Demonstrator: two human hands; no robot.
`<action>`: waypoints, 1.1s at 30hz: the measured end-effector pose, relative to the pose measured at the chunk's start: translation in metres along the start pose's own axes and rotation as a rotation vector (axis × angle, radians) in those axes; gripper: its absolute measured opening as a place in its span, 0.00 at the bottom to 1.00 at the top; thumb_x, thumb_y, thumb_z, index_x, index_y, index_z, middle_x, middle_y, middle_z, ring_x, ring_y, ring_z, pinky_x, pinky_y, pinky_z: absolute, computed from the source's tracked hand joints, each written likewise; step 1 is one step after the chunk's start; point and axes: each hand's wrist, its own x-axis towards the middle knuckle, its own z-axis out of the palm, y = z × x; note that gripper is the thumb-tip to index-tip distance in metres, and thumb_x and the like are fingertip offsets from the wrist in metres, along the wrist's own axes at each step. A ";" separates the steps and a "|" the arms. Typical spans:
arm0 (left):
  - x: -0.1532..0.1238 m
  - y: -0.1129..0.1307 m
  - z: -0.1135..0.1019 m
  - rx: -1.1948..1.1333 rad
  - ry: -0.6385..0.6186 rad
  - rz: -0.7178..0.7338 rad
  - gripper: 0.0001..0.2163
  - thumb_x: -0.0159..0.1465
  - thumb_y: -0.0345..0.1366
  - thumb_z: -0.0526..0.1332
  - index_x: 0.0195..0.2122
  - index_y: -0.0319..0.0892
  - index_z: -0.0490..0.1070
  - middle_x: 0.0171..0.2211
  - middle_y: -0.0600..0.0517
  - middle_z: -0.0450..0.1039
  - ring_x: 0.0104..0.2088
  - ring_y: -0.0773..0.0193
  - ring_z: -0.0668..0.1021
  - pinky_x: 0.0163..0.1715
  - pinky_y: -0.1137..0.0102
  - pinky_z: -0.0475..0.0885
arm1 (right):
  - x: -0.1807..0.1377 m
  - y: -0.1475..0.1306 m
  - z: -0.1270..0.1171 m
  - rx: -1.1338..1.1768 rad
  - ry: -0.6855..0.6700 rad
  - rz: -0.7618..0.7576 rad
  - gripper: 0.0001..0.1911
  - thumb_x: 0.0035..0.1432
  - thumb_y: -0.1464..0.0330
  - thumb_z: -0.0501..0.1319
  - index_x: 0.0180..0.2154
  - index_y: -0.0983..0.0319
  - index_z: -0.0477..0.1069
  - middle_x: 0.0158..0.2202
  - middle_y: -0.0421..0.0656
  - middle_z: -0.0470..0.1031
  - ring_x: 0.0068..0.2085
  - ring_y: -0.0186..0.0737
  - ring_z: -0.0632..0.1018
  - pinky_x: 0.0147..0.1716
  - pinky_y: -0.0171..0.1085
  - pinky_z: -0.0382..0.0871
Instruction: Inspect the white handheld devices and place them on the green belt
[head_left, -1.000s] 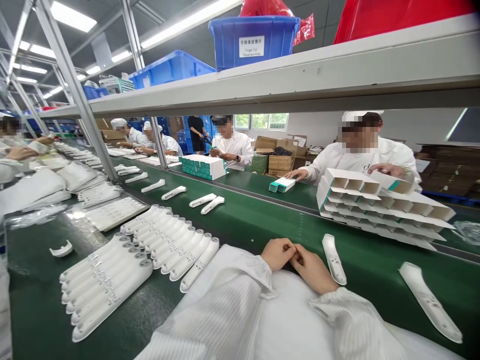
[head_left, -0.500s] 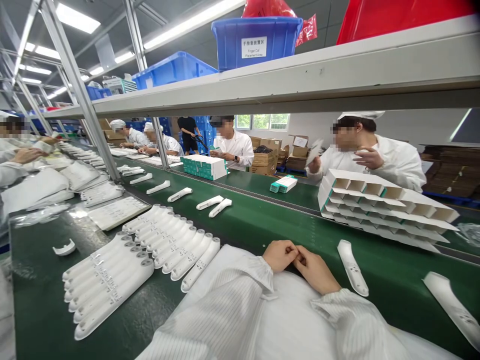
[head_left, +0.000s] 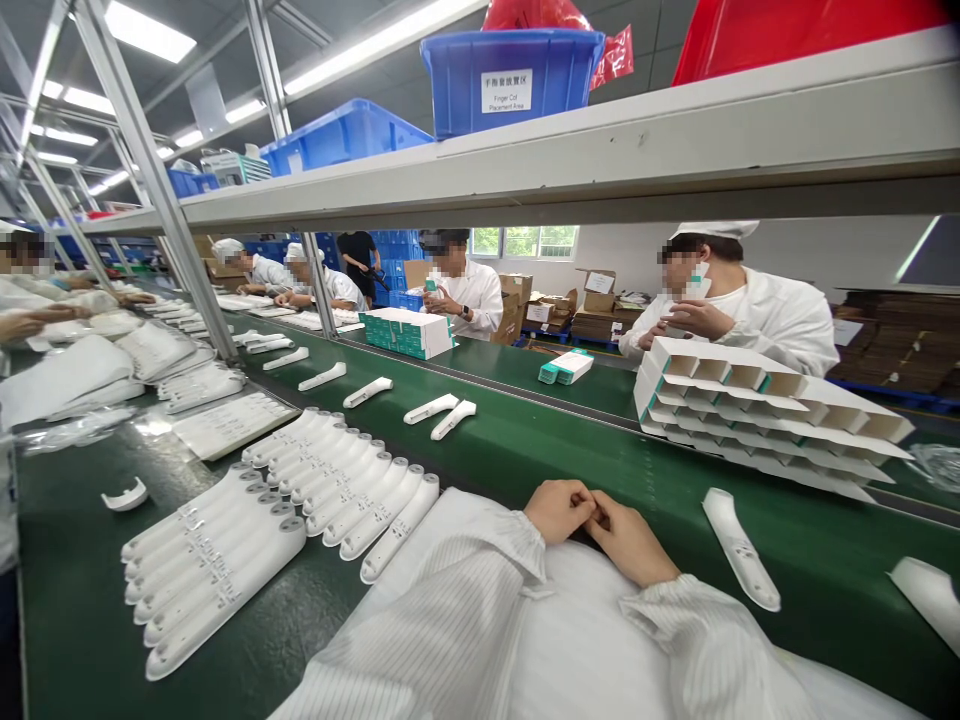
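My left hand (head_left: 559,510) and my right hand (head_left: 628,540) rest together at the near edge of the green conveyor belt (head_left: 525,440), fingers curled and touching each other, with nothing visible in them. Both arms wear white striped sleeves. A white thermometer shell (head_left: 739,548) lies on the belt just right of my right hand. Another shell (head_left: 930,600) lies at the far right edge. Two rows of white shells (head_left: 345,485) lie side by side on the table to my left, the nearer row (head_left: 210,565) closest to me.
Several thermometers (head_left: 442,415) ride the belt further off. A stack of open white cartons (head_left: 757,410) stands at the right, green-white boxes (head_left: 405,332) at centre. Workers in white coats sit opposite. Blue bins (head_left: 510,80) sit on the overhead shelf. A small white clip (head_left: 125,496) lies at left.
The shells on the belt have drifted to the right, away from my right hand. My hands have stayed clasped in place. The worker opposite has raised both hands toward the face.
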 end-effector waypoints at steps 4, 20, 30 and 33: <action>0.000 0.000 0.000 0.003 -0.005 0.007 0.08 0.56 0.34 0.55 0.31 0.40 0.73 0.31 0.52 0.76 0.34 0.66 0.76 0.37 0.73 0.69 | 0.001 0.002 0.001 0.005 0.007 -0.001 0.10 0.53 0.66 0.49 0.35 0.58 0.66 0.28 0.40 0.73 0.29 0.40 0.73 0.30 0.35 0.61; 0.011 -0.038 -0.069 0.349 0.655 -0.271 0.20 0.58 0.30 0.53 0.53 0.39 0.60 0.56 0.40 0.56 0.57 0.51 0.58 0.53 0.57 0.56 | 0.000 -0.001 0.001 0.136 0.054 -0.034 0.14 0.54 0.60 0.52 0.38 0.57 0.69 0.24 0.39 0.70 0.26 0.38 0.72 0.29 0.36 0.63; 0.013 -0.051 -0.090 -0.036 0.499 -0.642 0.07 0.58 0.29 0.53 0.36 0.36 0.67 0.44 0.37 0.69 0.51 0.49 0.69 0.43 0.63 0.65 | -0.001 -0.004 -0.001 0.140 0.039 -0.032 0.13 0.54 0.62 0.52 0.37 0.58 0.71 0.24 0.39 0.71 0.26 0.37 0.71 0.29 0.35 0.63; 0.015 -0.045 -0.081 -0.253 0.382 -0.610 0.09 0.61 0.30 0.48 0.35 0.36 0.67 0.37 0.40 0.73 0.40 0.57 0.76 0.29 0.70 0.68 | -0.001 -0.005 -0.001 0.140 0.058 -0.038 0.13 0.54 0.62 0.53 0.36 0.58 0.71 0.24 0.39 0.71 0.26 0.36 0.71 0.29 0.35 0.63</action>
